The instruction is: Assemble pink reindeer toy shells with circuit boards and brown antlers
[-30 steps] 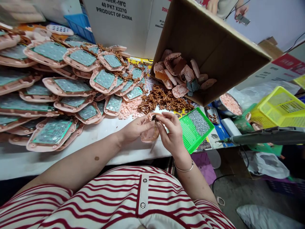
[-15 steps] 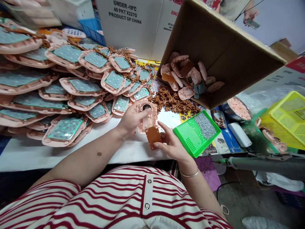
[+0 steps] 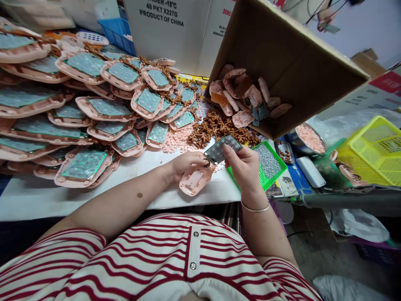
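Your left hand (image 3: 188, 164) grips the pink shell (image 3: 196, 182), its upper end partly hidden; your right hand (image 3: 246, 164), covering part of the green tray (image 3: 265, 183), pinches the circuit board (image 3: 216, 151) above the white table (image 3: 223, 191).

Soft lt., warped edges, prob. blurry

I see the right hand (image 3: 246, 167) has lifted the circuit board (image 3: 219, 150) to mid-frame, its grey-green side now showing instead of brown, while the pink shell (image 3: 194, 182) in the left hand (image 3: 186, 165) has dropped lower in my view.
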`<control>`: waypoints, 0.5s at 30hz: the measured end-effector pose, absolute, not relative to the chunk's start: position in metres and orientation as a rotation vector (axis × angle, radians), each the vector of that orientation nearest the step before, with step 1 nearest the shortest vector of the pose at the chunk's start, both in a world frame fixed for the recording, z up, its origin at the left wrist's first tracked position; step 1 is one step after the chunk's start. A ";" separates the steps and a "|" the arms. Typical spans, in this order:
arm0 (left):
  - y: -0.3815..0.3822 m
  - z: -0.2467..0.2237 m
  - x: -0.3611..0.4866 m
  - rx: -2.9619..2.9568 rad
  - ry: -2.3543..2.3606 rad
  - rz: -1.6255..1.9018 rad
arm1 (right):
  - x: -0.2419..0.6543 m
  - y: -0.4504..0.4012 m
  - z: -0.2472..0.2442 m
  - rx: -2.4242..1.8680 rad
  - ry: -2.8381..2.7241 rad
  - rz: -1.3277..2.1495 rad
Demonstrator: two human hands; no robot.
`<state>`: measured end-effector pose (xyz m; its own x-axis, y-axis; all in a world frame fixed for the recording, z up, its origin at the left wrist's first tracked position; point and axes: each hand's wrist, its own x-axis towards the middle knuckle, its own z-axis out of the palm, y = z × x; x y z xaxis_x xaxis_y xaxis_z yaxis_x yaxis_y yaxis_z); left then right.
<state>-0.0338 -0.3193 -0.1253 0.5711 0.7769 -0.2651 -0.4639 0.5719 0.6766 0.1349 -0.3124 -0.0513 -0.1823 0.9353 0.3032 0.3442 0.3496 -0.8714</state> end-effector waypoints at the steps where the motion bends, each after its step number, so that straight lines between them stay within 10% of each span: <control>1: -0.320 -0.126 -0.033 0.549 0.562 0.775 | 0.134 -0.310 -0.056 -1.180 -1.624 0.889; 15: -0.328 -0.125 -0.020 0.883 0.836 0.991 | 0.118 -0.306 -0.086 -1.268 -1.263 1.095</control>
